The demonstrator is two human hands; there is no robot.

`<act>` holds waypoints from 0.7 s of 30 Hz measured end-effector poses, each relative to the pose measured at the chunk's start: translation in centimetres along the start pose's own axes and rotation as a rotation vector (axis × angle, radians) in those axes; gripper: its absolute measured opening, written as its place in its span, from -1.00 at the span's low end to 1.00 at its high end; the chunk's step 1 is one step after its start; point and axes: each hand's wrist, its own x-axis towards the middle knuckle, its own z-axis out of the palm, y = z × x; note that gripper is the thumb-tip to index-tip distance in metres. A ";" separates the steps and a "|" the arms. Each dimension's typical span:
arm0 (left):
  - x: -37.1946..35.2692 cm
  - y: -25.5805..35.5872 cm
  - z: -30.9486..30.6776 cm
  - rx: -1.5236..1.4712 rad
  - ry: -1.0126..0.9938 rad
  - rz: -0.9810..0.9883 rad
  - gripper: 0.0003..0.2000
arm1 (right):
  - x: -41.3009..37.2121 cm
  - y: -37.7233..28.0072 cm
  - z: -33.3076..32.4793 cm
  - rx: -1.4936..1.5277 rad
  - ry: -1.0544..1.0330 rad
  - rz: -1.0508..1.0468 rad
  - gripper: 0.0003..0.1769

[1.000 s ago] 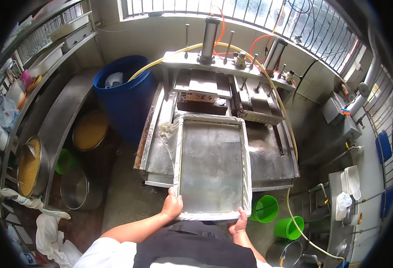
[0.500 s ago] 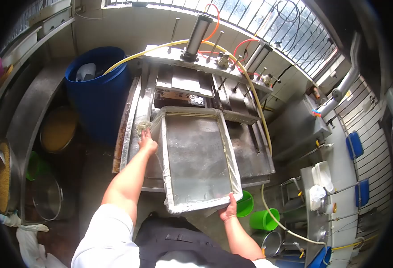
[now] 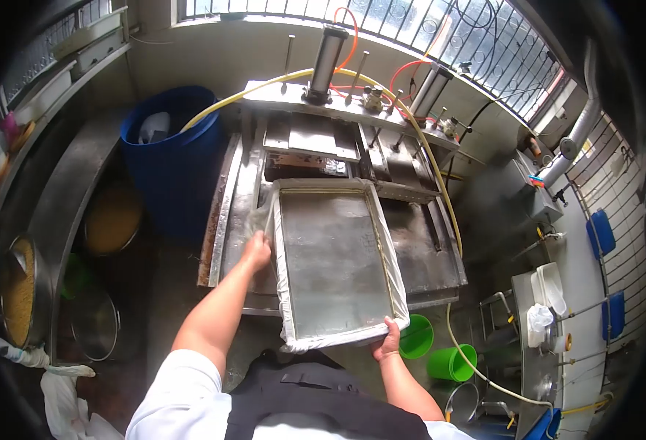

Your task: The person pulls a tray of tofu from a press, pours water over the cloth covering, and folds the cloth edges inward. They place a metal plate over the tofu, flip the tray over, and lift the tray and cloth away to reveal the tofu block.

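My right hand point(image 3: 387, 341) pinches the near right corner of the cloth-edged frame point(image 3: 337, 257). Beside its left edge, my left hand point(image 3: 257, 251) is closed; its grip is unclear.

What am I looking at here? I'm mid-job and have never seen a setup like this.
There is no robot: one person works with two bare hands, seen by a head-worn camera looking forward and down. All the pictures come from it.

The right hand grips the near right corner of a shallow rectangular frame with pale cloth around its edges. The left hand is at the frame's left side; whether it grips the cloth is unclear.

The frame lies over a metal bench. Behind stand upright cylinders with orange hoses, perhaps a press. A blue barrel stands left; green buckets are at lower right.
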 end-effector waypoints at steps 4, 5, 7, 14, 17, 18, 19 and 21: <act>-4.2 3.1 -2.4 -0.804 -0.259 -0.558 -0.69 | 0.5 -0.6 -0.1 0.008 -0.074 0.012 -0.44; -5.5 3.3 -2.8 -0.965 -0.296 -0.667 -0.66 | 0.6 -0.9 -0.1 0.014 -0.077 0.012 -0.47; -8.9 6.3 -4.2 -0.791 -0.412 -0.756 -0.66 | 0.8 -1.2 -0.1 0.025 -0.101 0.010 -0.46; -21.6 8.6 -3.0 -0.580 -0.579 -0.653 -0.63 | 0.7 -1.3 -1.0 0.005 -0.121 -0.004 -0.29; -25.2 8.3 -5.0 -0.251 -0.760 -0.592 -0.63 | 1.0 -1.0 -1.6 -0.007 -0.159 0.021 0.02; -25.7 9.1 -6.0 -0.158 -0.777 -0.566 -0.61 | 0.6 -1.2 -1.4 -0.003 -0.153 0.023 0.02; -26.4 7.3 -5.4 -0.233 -0.707 -0.633 -0.58 | 0.3 -1.1 -1.1 -0.008 -0.140 -0.017 0.05; -26.2 6.7 -6.1 -0.283 -0.617 -0.756 -0.60 | 0.4 -1.0 -1.5 0.050 -0.174 -0.027 0.00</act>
